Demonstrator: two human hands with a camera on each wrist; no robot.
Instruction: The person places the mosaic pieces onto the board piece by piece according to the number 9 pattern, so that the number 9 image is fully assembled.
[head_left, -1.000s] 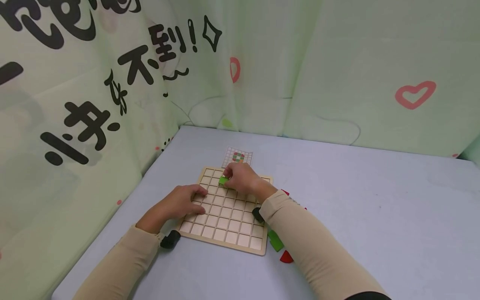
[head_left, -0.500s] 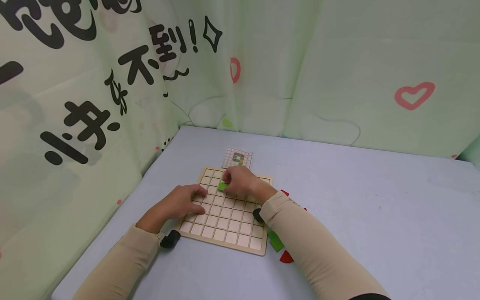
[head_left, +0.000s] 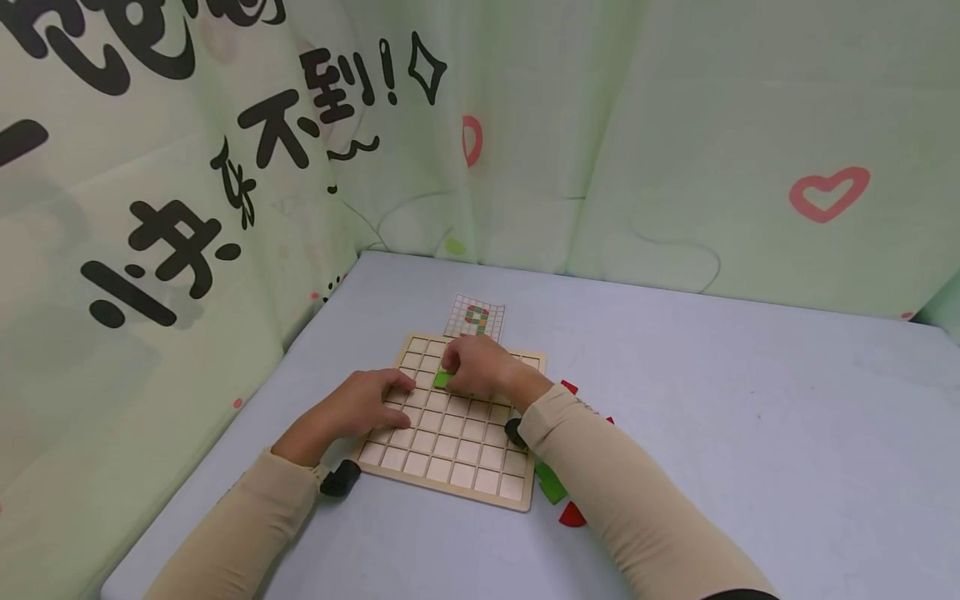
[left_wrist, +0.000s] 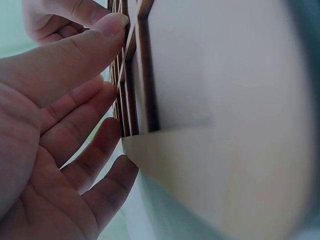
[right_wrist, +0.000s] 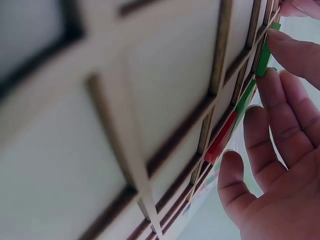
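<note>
A wooden board (head_left: 450, 446) with a grid of shallow square cells lies on the table. My right hand (head_left: 483, 367) is over its far part, pinching a green square tile (head_left: 442, 380) between thumb and fingers. In the right wrist view that tile (right_wrist: 263, 57) stands at a cell, the thumb on its near end. Beyond it, another green tile (right_wrist: 243, 102) and a red tile (right_wrist: 221, 137) sit in cells, hidden by the hand in the head view. My left hand (head_left: 367, 402) rests on the board's left side with thumb and fingers spread.
Behind the board lies a printed grid card (head_left: 456, 317) with a coloured pattern. Right of the board, partly under the right forearm, are green tiles (head_left: 551, 483), a red quarter-round tile (head_left: 572, 515) and a red piece (head_left: 569, 387). A printed curtain (head_left: 675, 150) hangs behind the table.
My right hand has moved slightly toward me with the green tile, which now sits a little nearer on the board. The left hand has stayed in place.
</note>
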